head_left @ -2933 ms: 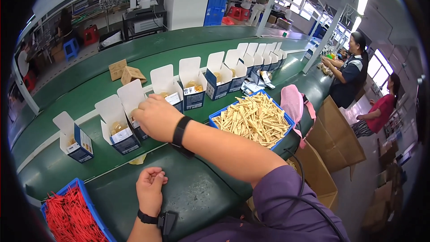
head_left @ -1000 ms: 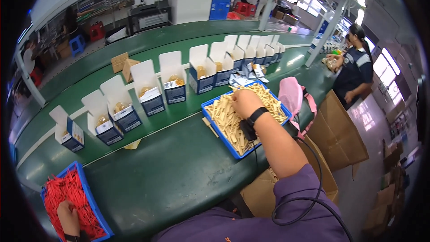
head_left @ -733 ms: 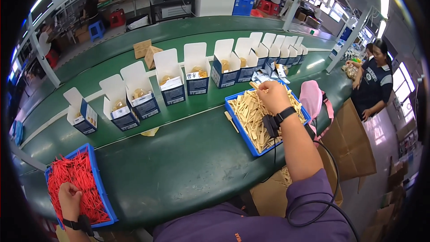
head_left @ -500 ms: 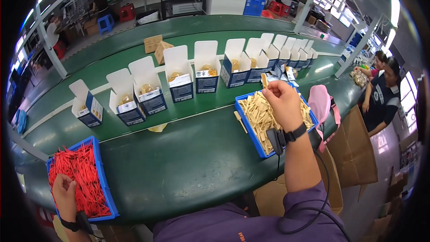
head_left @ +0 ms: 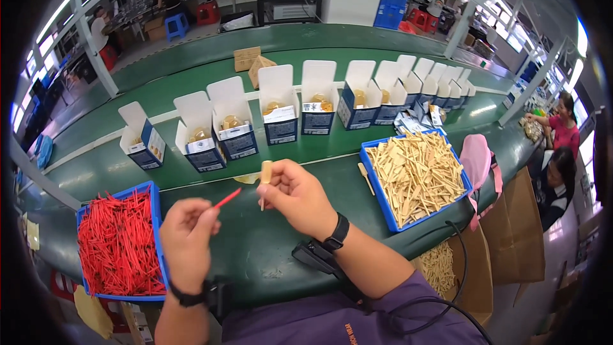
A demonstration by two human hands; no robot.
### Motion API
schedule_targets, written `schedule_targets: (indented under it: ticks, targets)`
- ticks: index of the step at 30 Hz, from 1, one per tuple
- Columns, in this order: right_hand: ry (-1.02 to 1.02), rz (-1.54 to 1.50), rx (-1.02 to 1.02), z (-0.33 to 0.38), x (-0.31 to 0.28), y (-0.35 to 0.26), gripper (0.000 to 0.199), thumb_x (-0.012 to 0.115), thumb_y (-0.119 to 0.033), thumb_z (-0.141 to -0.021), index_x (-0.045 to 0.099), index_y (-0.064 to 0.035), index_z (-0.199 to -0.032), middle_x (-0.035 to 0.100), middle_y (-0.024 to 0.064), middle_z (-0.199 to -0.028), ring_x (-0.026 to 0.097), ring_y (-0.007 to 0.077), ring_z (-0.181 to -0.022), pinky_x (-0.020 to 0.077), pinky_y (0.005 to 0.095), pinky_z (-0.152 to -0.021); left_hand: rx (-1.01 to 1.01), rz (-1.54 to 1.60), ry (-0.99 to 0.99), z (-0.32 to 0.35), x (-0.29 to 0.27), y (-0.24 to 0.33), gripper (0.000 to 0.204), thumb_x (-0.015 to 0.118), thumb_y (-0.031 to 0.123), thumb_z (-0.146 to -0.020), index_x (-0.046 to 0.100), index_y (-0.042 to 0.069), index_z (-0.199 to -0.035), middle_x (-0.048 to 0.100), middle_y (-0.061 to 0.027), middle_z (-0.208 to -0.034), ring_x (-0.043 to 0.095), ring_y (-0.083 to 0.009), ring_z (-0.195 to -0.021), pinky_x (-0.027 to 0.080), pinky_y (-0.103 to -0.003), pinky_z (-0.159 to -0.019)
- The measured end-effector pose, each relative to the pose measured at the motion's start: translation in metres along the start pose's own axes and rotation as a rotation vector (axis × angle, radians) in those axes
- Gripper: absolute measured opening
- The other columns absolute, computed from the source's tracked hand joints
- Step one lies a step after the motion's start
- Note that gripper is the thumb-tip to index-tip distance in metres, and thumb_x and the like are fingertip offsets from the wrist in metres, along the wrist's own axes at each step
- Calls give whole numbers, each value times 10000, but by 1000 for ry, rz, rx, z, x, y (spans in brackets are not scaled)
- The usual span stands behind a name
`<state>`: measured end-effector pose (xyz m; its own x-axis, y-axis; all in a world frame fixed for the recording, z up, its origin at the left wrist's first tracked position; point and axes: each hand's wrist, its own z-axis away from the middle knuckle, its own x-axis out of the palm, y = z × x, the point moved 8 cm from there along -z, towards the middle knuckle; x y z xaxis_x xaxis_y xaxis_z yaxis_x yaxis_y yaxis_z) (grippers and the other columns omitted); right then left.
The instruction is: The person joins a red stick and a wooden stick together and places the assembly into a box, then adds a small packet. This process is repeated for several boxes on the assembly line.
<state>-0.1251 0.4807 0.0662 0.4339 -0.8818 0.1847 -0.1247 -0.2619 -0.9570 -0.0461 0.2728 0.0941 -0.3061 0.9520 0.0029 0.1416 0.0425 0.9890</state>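
Note:
In front of me over the green table, my left hand (head_left: 185,233) pinches a thin red plastic stick (head_left: 228,197), its tip pointing up and right. Close beside it, my right hand (head_left: 299,199) grips a small wooden spatula (head_left: 266,171), wide end up, with its thin end showing below the fingers. The stick and the spatula are a small gap apart. On the left is a blue tray (head_left: 157,217) heaped with red sticks (head_left: 118,243). Another blue tray (head_left: 378,198) on the right holds many wooden spatulas (head_left: 418,176).
Several open white-and-blue boxes (head_left: 280,129) with yellowish contents stand in a row across the belt. Silver-blue pouches (head_left: 418,120) lie behind the right tray. A loose spatula (head_left: 366,179) is beside it, a pink bag (head_left: 476,153) to its right. Co-workers (head_left: 562,124) are at far right.
Both hands have come from the trays to the middle. The left hand now has a red stick. The right hand has carried a wooden spatula leftward from the right tray.

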Motion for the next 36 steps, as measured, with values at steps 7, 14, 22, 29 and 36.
schedule_targets:
  ticks: [7,14,22,29,36]
  targets:
    - [192,-341,132,2,-34,38,116,663,-65,-991,578,-55,-1070,673,43,-965,690,133,-843,577,270,-763,-93,120,-195,-22,89,-68,202,665,33,-973,673,-55,-1155,742,-136,-993,712,-172,-854,584,-282,-790]
    - [103,-200,51,0,-44,52,162,669,-91,-997,589,-42,-1130,674,37,-975,653,94,-798,546,239,-708,-238,322,-254,-23,109,-92,198,682,28,-966,708,-50,-1147,747,-104,-982,711,-144,-850,576,-260,-765]
    - [94,15,260,6,-52,55,166,696,-67,-975,655,-2,-1123,695,38,-927,640,68,-786,532,223,-692,-298,110,-338,-25,97,-109,192,698,49,-956,721,-39,-1126,748,-97,-970,708,-129,-808,574,-250,-729]
    - [286,610,-25,-14,-76,-10,165,695,-153,-991,712,9,-1021,721,27,-868,653,79,-763,534,244,-698,-232,162,-233,-30,99,-106,272,690,55,-960,668,-36,-1215,729,-95,-1046,687,-130,-904,558,-264,-812]
    - [306,1317,-527,-124,-56,-65,130,695,-175,-947,719,-47,-958,737,150,-889,713,301,-769,560,363,-708,-169,81,-274,-27,106,-103,313,694,84,-958,646,-7,-1254,714,-69,-1094,660,-109,-979,531,-262,-865]
